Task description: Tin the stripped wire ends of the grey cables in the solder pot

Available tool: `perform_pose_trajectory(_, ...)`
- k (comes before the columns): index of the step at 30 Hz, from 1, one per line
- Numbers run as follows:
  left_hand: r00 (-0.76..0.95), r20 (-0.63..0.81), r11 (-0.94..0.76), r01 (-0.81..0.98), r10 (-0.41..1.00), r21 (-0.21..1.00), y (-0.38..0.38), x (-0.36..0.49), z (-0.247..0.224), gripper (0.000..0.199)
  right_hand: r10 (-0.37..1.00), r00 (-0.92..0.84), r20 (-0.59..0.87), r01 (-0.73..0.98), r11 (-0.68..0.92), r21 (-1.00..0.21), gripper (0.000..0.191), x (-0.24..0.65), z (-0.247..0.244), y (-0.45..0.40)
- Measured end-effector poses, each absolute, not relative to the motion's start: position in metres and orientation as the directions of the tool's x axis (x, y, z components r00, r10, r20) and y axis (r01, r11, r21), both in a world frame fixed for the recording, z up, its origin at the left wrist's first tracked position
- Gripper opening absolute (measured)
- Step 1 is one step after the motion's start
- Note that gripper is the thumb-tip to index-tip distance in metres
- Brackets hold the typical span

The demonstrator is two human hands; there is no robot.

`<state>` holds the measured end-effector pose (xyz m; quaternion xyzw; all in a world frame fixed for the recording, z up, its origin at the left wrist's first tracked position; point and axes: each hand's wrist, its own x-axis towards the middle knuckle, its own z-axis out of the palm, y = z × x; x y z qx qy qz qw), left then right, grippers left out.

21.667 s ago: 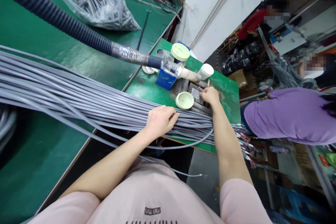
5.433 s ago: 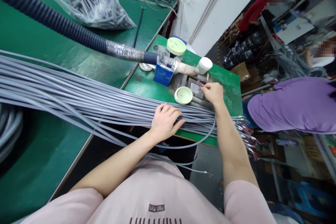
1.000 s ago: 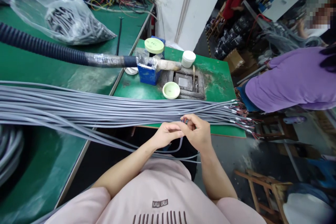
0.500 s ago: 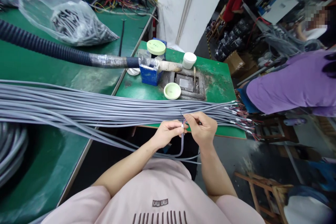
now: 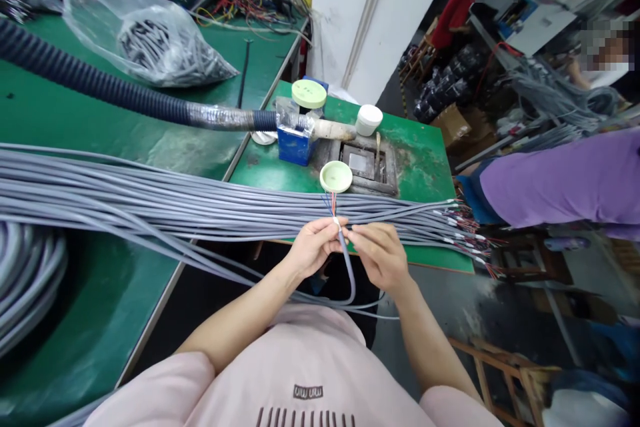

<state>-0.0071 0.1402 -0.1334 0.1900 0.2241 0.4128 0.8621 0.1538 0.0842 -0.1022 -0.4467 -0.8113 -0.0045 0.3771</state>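
A grey cable [image 5: 347,265] rises from below between my hands, its end wrapped with a white band. Thin red, blue and dark wires [image 5: 332,203] stick out beyond the band and fan apart. My left hand [image 5: 316,245] pinches the cable just under the white band. Close on the cable's right side is my right hand [image 5: 381,252], fingers loosely bent, with fingertips by the sheath; whether they touch it is hard to see. Behind my hands a thick bundle of grey cables [image 5: 240,213] lies across the bench, its stripped ends [image 5: 465,220] at the right.
Beyond the bundle are a pale green lid [image 5: 336,177], a square solder pot [image 5: 357,163], a white tub [image 5: 369,120] and a blue box [image 5: 295,147] holding a black hose [image 5: 150,100]. A plastic bag [image 5: 155,47] lies far left. A person in purple [image 5: 565,177] is at the right.
My right hand has let go of the wires and moved down beside the cable. The wires now stand spread out. The view has shifted slightly.
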Motion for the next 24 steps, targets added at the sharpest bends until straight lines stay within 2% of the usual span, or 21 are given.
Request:
perform_pose_trajectory(3, 0.563, -0.205, 0.581, -0.647, 0.801, 0.493, 0.138, -0.006, -0.133, 0.034, 0.666, -0.462, 0.586, 0.714, 0.671, -0.2, 0.033, 0.151, -0.106, 0.086)
perform_pose_trajectory(5, 0.558, -0.188, 0.565, -0.646, 0.808, 0.513, 0.134, -0.006, -0.129, 0.034, 0.623, -0.484, 0.614, 0.702, 0.695, -0.153, 0.029, 0.152, -0.103, 0.089)
perform_pose_trajectory(7, 0.529, -0.143, 0.507, -0.647, 0.836, 0.569, 0.129, -0.009, -0.12, 0.037, 0.606, -0.424, 0.673, 0.739, 0.661, -0.129, 0.028, 0.159, -0.095, 0.096)
perform_pose_trajectory(9, 0.568, -0.03, 0.442, -0.606, 0.823, 0.661, 0.124, -0.018, -0.106, 0.034, 0.593, -0.26, 0.762, 0.834, 0.536, -0.133, 0.027, 0.175, -0.084, 0.106)
perform_pose_trajectory(10, 0.644, 0.052, 0.419, -0.554, 0.763, 0.719, 0.122, -0.023, -0.098, 0.029, 0.574, -0.146, 0.806, 0.881, 0.447, -0.159, 0.026, 0.185, -0.077, 0.112)
perform_pose_trajectory(11, 0.759, 0.136, 0.398, -0.475, 0.636, 0.785, 0.12, -0.029, -0.09, 0.025, 0.534, -0.021, 0.845, 0.91, 0.36, -0.205, 0.025, 0.195, -0.07, 0.118)
perform_pose_trajectory(12, 0.869, 0.207, 0.355, -0.387, 0.449, 0.851, 0.119, -0.034, -0.083, 0.025, 0.488, 0.094, 0.868, 0.917, 0.298, -0.267, 0.025, 0.205, -0.064, 0.125)
perform_pose_trajectory(14, 0.957, 0.269, 0.188, -0.286, 0.108, 0.94, 0.114, -0.039, -0.076, 0.03, 0.388, 0.268, 0.882, 0.876, 0.283, -0.391, 0.029, 0.224, -0.053, 0.138)
perform_pose_trajectory(15, 0.96, 0.279, 0.082, -0.281, 0.031, 0.956, 0.11, -0.039, -0.076, 0.034, 0.353, 0.329, 0.876, 0.843, 0.309, -0.441, 0.03, 0.231, -0.048, 0.144)
perform_pose_trajectory(16, 0.958, 0.288, -0.027, -0.287, 0.018, 0.957, 0.107, -0.037, -0.079, 0.036, 0.324, 0.376, 0.868, 0.809, 0.341, -0.478, 0.03, 0.237, -0.044, 0.15)
perform_pose_trajectory(19, 0.944, 0.299, -0.354, -0.235, 0.141, 0.905, 0.095, -0.022, -0.1, 0.041, 0.294, 0.452, 0.842, 0.731, 0.419, -0.539, 0.025, 0.243, -0.035, 0.163)
perform_pose_trajectory(22, 0.9, 0.32, -0.644, -0.06, 0.295, 0.762, 0.095, -0.008, -0.125, 0.045, 0.339, 0.457, 0.823, 0.674, 0.471, -0.569, 0.021, 0.236, -0.031, 0.17)
perform_pose_trajectory(24, 0.803, 0.394, -0.757, 0.106, 0.447, 0.644, 0.104, -0.003, -0.138, 0.039, 0.415, 0.427, 0.803, 0.658, 0.466, -0.591, 0.021, 0.225, -0.032, 0.171)
